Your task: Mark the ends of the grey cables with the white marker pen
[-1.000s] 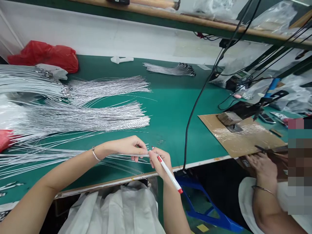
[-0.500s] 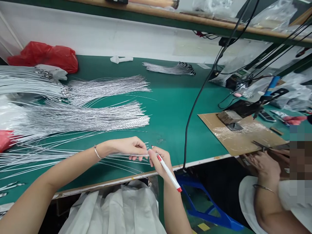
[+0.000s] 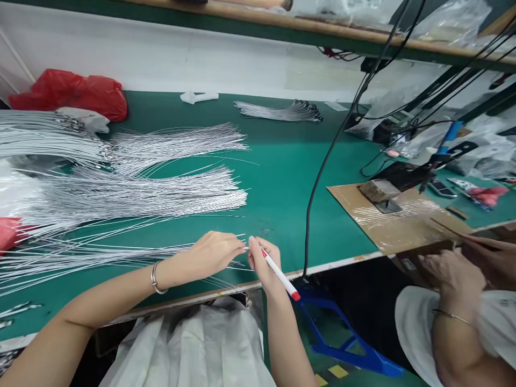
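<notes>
My left hand (image 3: 215,251), a bracelet at its wrist, is closed in a pinch on the end of a thin grey-white wire near the bench's front edge. Close against its fingertips, my right hand (image 3: 263,260) is closed around a white marker pen (image 3: 280,274) with red ends, which slants down to the right. The right fingers also meet the wire's tip; their exact grip is hidden. Under and left of my left arm lies a loose spread of wires (image 3: 100,257). Behind it rests a thick bundle of wires (image 3: 193,193), with another bundle (image 3: 181,142) farther back.
Red plastic bags (image 3: 80,94) sit at back left. A short wire bundle (image 3: 278,111) lies near the wall. A black cable (image 3: 318,188) hangs down to the bench's front edge. At right, a co-worker's hands (image 3: 455,269) are beside a cardboard sheet (image 3: 411,226) and a clamp-like tool (image 3: 423,174).
My left hand has turned over, back upward, and now pinches at its fingertips. My right hand with the marker pen has shifted slightly. The co-worker's hands have moved right.
</notes>
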A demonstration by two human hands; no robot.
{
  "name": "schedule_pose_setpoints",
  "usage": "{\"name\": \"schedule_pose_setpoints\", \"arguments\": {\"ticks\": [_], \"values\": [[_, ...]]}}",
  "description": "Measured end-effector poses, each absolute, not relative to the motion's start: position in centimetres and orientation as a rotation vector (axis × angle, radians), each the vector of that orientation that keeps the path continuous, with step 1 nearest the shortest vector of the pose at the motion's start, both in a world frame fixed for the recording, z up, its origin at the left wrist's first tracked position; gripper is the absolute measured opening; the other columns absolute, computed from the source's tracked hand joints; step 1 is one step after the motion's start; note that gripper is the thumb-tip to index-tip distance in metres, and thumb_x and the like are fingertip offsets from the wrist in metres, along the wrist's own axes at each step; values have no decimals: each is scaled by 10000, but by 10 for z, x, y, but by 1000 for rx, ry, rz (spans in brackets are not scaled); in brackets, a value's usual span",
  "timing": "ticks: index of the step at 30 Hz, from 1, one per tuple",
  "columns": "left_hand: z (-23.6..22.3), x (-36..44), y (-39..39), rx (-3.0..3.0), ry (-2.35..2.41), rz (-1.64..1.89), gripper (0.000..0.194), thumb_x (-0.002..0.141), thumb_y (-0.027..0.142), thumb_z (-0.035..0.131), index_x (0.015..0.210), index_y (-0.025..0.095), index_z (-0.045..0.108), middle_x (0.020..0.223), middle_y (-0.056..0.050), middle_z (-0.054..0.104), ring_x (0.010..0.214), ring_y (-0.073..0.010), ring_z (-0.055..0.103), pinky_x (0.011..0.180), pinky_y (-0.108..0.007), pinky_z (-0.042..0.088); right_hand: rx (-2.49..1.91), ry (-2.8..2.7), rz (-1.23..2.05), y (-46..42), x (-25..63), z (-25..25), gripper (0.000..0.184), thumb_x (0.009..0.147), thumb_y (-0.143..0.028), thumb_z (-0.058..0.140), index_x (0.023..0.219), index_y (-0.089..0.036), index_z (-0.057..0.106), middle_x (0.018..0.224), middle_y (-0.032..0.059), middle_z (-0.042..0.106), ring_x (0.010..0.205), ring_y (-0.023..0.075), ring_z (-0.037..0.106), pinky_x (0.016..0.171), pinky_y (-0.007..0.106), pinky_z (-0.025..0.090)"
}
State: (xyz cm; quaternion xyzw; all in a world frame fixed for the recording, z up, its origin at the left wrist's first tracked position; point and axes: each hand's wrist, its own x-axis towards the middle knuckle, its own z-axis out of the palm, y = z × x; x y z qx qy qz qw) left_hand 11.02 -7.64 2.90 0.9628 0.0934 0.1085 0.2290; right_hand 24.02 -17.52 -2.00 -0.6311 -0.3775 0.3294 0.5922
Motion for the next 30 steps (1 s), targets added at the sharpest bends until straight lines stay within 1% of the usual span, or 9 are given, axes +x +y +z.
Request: {"name": "schedule_pose_setpoints", "arguments": {"ticks": [2,4,6,7,13,20,25,27,30], "values": [[30,111,-73,2591,252,295,337,968,249,364,820,138,646,701,-27,603,599,-111,499,563,-233,311,-1499,-946,701,-177,243,-22,430,864,-482,468,541,-199,442,388,-57,420,375,83,369,434,223,321],[33,112,-69,2516,240,261,351,969,266,369,796,139,647,656,-14,597,567,-98,487,549,-223,304,-1517,-1047,621,-180,248,-23,373,870,-451,471,602,-194,502,414,-56,475,394,87,414,549,245,405],[37,113,-65,2450,218,190,373,969,290,366,777,141,649,604,2,581,524,-84,468,533,-214,299,-1515,-1127,578,-182,252,-22,353,881,-416,464,609,-195,506,432,-58,499,406,85,434,660,270,434],[39,113,-63,2412,214,152,380,968,304,367,779,142,654,591,6,580,511,-80,468,530,-208,303,-1511,-1152,575,-183,253,-21,366,888,-402,455,587,-195,490,433,-58,498,409,83,434,681,273,432],[44,115,-61,2189,316,71,306,922,360,450,933,154,675,667,-6,640,572,-98,570,551,-190,365,-1507,-1107,629,-180,251,-15,442,901,-400,433,510,-195,430,441,-42,448,438,89,405,499,225,339],[38,120,-55,2042,410,-1,377,901,435,449,885,138,682,643,-30,642,579,-118,572,530,-194,378,-1542,-1058,630,-180,253,-20,363,890,-435,443,622,-196,502,447,-42,495,428,101,432,510,235,358],[26,126,-55,2129,417,25,357,906,418,443,881,148,676,623,-7,608,540,-103,518,519,-198,340,-1697,-1108,513,-181,260,-25,361,882,-405,462,595,-191,504,474,-30,521,447,97,450,513,227,355],[22,128,-55,2165,417,33,360,915,411,426,874,154,674,628,-4,605,537,-103,508,517,-202,328,-1741,-1095,504,-181,263,-28,331,879,-403,469,644,-184,545,501,-21,557,449,99,460,514,228,364],[20,128,-55,2164,410,13,358,936,371,386,851,146,651,631,-3,605,567,-110,548,546,-202,349,-1719,-1014,508,-181,264,-35,294,873,-413,476,836,-167,632,578,5,621,492,121,519,519,233,397]]}}
